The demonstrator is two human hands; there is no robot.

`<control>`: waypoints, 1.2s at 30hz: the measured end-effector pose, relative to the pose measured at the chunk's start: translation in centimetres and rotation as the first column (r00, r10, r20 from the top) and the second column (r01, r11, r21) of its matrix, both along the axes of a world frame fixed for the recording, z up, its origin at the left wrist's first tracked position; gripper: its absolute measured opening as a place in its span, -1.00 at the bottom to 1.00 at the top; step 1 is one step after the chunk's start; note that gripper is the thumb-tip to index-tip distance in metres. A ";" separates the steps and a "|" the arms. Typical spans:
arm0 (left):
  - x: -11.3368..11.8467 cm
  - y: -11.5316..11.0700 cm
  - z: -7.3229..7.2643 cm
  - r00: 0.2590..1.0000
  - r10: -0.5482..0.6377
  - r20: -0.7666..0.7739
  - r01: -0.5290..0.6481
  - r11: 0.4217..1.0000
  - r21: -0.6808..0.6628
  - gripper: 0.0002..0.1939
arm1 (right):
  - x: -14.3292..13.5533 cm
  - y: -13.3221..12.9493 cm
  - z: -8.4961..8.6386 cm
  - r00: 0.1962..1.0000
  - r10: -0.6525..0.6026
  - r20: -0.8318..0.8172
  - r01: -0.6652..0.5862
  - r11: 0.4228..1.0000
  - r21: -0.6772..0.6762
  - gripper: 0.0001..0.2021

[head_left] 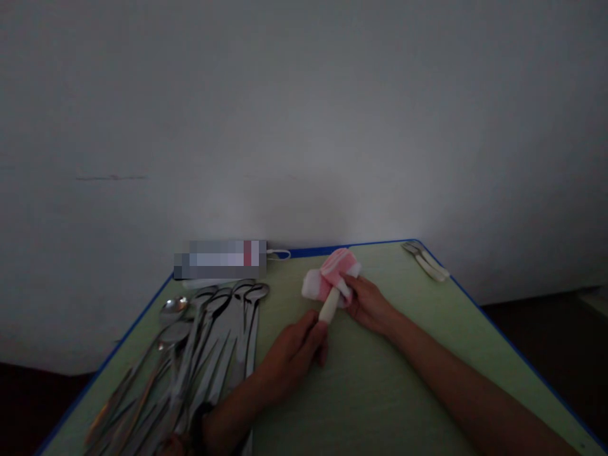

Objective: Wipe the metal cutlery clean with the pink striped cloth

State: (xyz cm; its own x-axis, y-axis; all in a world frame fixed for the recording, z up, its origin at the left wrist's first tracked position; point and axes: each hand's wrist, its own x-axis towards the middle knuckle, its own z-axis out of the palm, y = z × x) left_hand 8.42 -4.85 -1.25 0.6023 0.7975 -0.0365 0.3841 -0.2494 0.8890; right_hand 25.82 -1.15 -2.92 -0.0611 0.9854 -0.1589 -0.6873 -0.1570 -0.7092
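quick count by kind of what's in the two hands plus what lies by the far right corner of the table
Pale-handled utensil: 3 (1 in the left hand, 2 on the table)
Pink-and-white cloth: 1 (in the right hand)
Total: 4

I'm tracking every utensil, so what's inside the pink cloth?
A pale handle, held in the left hand, runs into the cloth; its far end is covered, so its type cannot be told.

A dark band (198, 423) circles the bare left wrist (221, 419)
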 end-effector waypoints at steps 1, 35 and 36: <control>0.0 0.0 0.0 1.000 -0.001 -0.001 0.001 1.000 0.000 -0.61 | 0.0 0.0 0.0 1.000 0.001 -0.001 -0.001 1.000 0.001 -0.86; 0.1 -0.2 0.7 0.998 -0.033 -0.052 0.035 0.999 0.037 -0.62 | 0.0 -0.2 0.3 1.000 0.016 0.023 -0.016 0.999 -0.034 -0.85; 0.1 -0.2 0.7 0.998 -0.033 -0.057 0.036 0.999 0.040 -0.62 | 0.0 -0.2 0.3 1.000 0.019 0.023 -0.018 0.999 -0.030 -0.85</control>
